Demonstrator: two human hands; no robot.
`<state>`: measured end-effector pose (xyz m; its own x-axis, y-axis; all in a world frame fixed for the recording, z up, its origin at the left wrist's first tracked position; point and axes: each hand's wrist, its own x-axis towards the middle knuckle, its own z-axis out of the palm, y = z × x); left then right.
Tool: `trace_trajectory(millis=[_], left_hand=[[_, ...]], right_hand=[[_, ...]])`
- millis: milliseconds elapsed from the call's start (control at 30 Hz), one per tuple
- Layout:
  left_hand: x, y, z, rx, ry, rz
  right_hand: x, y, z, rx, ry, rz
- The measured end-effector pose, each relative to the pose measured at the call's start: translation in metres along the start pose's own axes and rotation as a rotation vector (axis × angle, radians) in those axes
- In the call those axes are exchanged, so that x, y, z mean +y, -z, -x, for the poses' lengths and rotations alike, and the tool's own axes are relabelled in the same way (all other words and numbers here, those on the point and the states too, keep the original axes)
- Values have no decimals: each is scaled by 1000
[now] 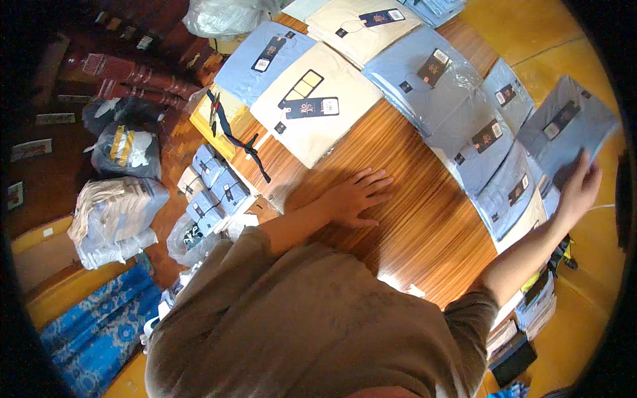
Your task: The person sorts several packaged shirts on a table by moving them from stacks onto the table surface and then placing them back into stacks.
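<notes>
A packaged grey-blue shirt (567,126) is gripped by the right hand (578,189); the left hand (355,197) lies flat, fingers spread, on the wooden worktop (411,225).

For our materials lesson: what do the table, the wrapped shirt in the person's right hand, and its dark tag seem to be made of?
Table: wood or wood veneer, glossy, striped grain.
Shirt held by the right hand: grey-blue cloth, apparently inside clear plastic wrap, as glare on neighbouring packs suggests.
Tag: probably card, flat and dark.
</notes>
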<state>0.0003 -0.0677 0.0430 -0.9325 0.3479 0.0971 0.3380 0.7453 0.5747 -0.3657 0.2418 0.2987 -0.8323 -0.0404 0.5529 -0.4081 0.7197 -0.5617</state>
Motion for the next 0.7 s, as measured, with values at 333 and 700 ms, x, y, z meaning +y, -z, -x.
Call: trace_trajectory(millis=[333, 700], left_hand=[[-24, 52, 25, -143, 663, 1925], [-67, 31, 60, -233, 498, 1276]], right_hand=[[-159, 6, 316, -300, -556, -161], [-144, -59, 508, -300, -1175, -581]])
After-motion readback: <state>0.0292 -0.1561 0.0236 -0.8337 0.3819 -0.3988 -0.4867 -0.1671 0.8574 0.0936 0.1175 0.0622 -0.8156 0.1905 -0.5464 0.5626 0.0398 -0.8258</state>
